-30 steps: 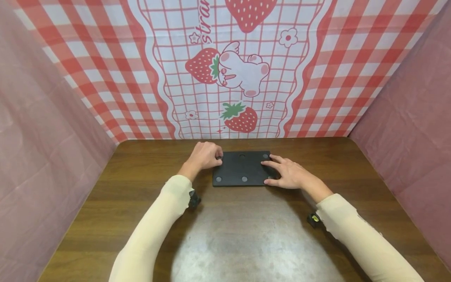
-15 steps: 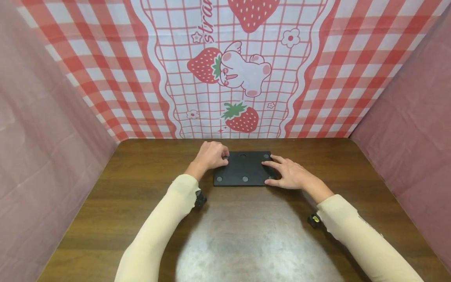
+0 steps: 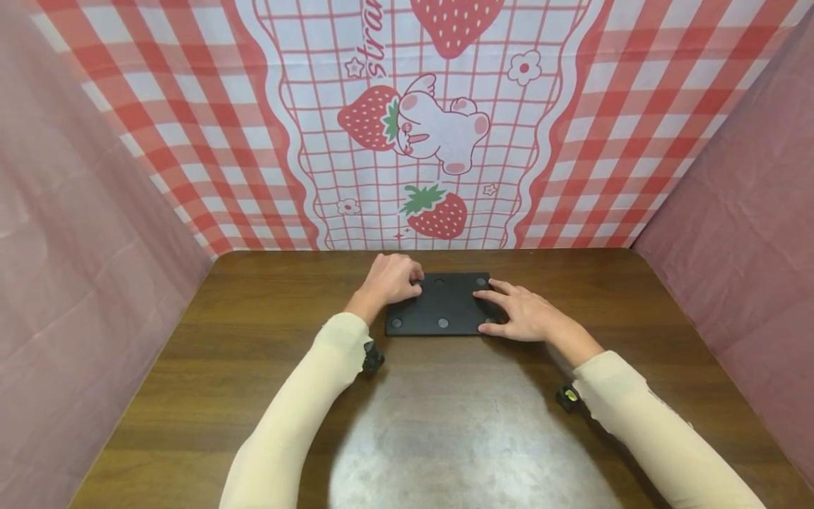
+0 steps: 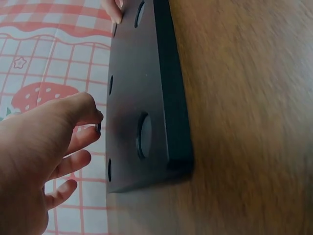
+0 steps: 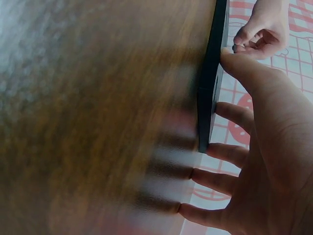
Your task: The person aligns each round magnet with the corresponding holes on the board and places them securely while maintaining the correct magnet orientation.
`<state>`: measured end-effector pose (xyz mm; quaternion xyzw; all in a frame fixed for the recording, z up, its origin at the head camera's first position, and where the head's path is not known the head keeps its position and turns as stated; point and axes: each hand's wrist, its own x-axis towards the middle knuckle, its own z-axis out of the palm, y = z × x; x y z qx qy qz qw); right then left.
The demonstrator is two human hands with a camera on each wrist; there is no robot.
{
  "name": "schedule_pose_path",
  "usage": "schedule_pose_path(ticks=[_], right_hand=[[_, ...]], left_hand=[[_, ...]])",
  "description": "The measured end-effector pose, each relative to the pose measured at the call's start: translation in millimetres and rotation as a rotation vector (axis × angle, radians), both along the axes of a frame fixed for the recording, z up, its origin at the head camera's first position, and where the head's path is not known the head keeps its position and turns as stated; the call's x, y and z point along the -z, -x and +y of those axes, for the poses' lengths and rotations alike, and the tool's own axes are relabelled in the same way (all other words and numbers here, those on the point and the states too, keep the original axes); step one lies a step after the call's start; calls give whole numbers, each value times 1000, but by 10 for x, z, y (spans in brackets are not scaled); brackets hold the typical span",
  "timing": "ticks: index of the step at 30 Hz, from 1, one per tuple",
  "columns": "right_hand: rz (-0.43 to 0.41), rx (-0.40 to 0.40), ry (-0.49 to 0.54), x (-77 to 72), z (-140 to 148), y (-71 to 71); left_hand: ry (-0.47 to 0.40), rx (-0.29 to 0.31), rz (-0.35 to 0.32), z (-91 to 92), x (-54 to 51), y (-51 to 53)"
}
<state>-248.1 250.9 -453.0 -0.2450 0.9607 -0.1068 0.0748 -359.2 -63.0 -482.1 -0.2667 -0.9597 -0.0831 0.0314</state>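
A black rectangular board point(image 3: 445, 304) with round recesses lies flat near the table's back edge. My left hand point(image 3: 389, 280) is above its back left part. In the left wrist view the thumb and index finger pinch a small, thin dark piece point(image 4: 99, 122), seen edge-on, clear of the board's surface. My right hand point(image 3: 521, 315) rests on the board's right end, fingers spread, thumb near the front corner. Grey discs show in some recesses, such as the front left recess point(image 3: 397, 323). The back middle recess point(image 3: 439, 281) looks darker. The left hand covers part of the back left area.
The brown wooden table point(image 3: 458, 410) extends toward me and to both sides of the board. Right behind it hangs a red-and-white strawberry cloth point(image 3: 439, 141). Pink cloth panels point(image 3: 83, 247) close in the left and right sides.
My left hand has moved to the right along the board's back edge, from the left corner toward the back middle recess. The right hand and the board have stayed in place.
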Motion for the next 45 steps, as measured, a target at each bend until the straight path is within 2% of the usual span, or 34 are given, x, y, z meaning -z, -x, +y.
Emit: schedule_pose_path(ticks=[3, 5, 7, 10, 14, 15, 16, 17, 20, 22, 23, 24, 26, 27, 29, 30, 31, 33, 37, 40, 45], right_hand=[[0, -1, 0, 0, -6, -1], [-3, -1, -1, 0, -12, -1], [-7, 0, -4, 3, -18, 2], [-11, 4, -7, 5, -24, 5], [-15, 8, -5, 7, -24, 6], [-15, 7, -4, 7, -23, 5], [-17, 8, -2, 7, -21, 4], [-18, 8, -1, 6, -20, 3], [-21, 6, 1, 9, -15, 2], [-23, 7, 2, 11, -12, 1], [-23, 8, 1, 12, -11, 1], [-24, 10, 1, 13, -10, 0], [-22, 12, 1, 14, -9, -2], [-21, 13, 1, 14, -9, -3], [-21, 14, 1, 18, -9, -2], [-19, 12, 1, 18, -9, -1], [-17, 10, 1, 17, -9, 0], [-14, 8, 0, 13, -7, 2], [-11, 8, -3, -3, 1, 4], [-15, 7, -5, -10, 3, 6], [-20, 7, -7, -12, -3, 5]], left_hand=[[38, -6, -12, 57, -281, -237], [47, -8, -13, 86, -400, -355], [49, -10, -4, 110, -435, -402], [57, -11, -2, 140, -411, -367], [-9, 17, 19, 118, 89, 79], [-36, 21, 26, 116, 199, 159], [-35, 17, 18, 129, 213, 171], [-40, 15, 10, 143, 206, 168], [0, -1, -14, 209, -133, -127], [28, -4, -18, 240, -116, -106], [29, -1, 3, 242, -119, -131], [38, -1, -4, 262, -61, -75], [25, 4, 7, 286, 130, 88], [28, 3, 7, 303, 176, 124], [50, -8, -16, 348, 6, -12], [39, -4, -11, 362, 58, 37], [31, -2, -11, 366, 19, 0], [44, -3, -30, 386, -151, -134], [28, -3, -34, 413, -309, -288], [38, -17, -27, 442, -330, -326], [43, -28, -25, 482, -315, -328]])
